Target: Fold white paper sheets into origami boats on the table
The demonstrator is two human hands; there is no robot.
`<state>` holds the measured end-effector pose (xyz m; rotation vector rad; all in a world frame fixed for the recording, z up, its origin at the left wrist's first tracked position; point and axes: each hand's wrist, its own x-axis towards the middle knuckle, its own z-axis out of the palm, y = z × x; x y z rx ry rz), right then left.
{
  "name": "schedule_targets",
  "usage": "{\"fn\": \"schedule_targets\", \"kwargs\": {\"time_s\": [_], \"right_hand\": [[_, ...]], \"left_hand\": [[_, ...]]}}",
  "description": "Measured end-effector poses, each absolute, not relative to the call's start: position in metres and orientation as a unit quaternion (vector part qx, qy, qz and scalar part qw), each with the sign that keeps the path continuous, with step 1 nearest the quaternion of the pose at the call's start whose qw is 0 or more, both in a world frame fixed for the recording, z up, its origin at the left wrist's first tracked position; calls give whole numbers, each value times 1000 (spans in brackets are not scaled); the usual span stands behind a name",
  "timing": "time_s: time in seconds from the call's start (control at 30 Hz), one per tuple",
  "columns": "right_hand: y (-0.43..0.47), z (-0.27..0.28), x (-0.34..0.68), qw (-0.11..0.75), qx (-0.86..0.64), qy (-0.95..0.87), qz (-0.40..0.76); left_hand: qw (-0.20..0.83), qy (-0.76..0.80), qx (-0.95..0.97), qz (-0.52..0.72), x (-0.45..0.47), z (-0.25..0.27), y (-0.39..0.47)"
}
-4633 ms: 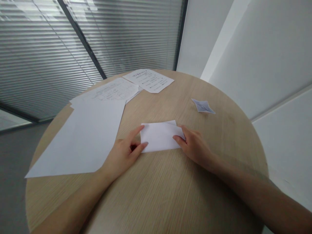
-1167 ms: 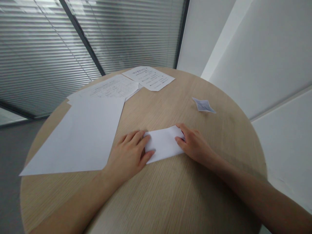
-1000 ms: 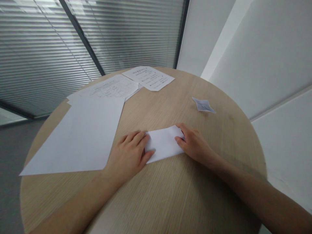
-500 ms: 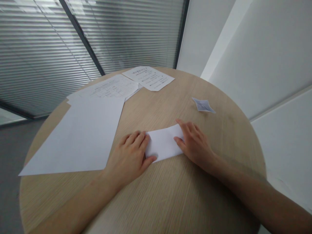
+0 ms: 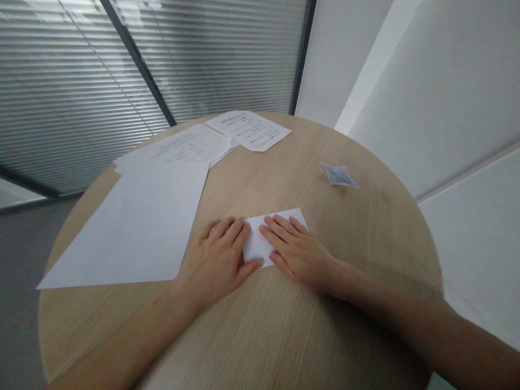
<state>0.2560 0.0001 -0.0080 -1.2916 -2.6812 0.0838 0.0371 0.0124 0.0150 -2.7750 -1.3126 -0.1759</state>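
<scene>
A folded white sheet of paper (image 5: 254,244) lies flat on the wooden table between my hands. My left hand (image 5: 219,254) rests at its left edge, fingers stretched out, with the thumb on the lower left corner. Across the right half of the paper lies my right hand (image 5: 298,252), flat with its fingers extended and slightly spread, pressing on top. Part of the paper is hidden under both hands.
A small folded paper shape (image 5: 339,175) sits on the round table (image 5: 244,336) at the back right. To the left lies a large blank sheet (image 5: 134,227), overlapping printed sheets (image 5: 182,143). Another printed page (image 5: 252,130) lies at the far edge, before a window with blinds.
My right hand has moved left from the paper's right edge and now lies flat over it, fingers extended. My left hand has stayed in place.
</scene>
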Motion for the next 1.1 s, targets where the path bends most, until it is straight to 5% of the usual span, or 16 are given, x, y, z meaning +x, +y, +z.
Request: {"fn": "schedule_targets", "kwargs": {"time_s": [1.1], "right_hand": [[-1,-7,230,79,-456,-885,47]], "left_hand": [[-4,-411,-910,-46,18,5,19]]}}
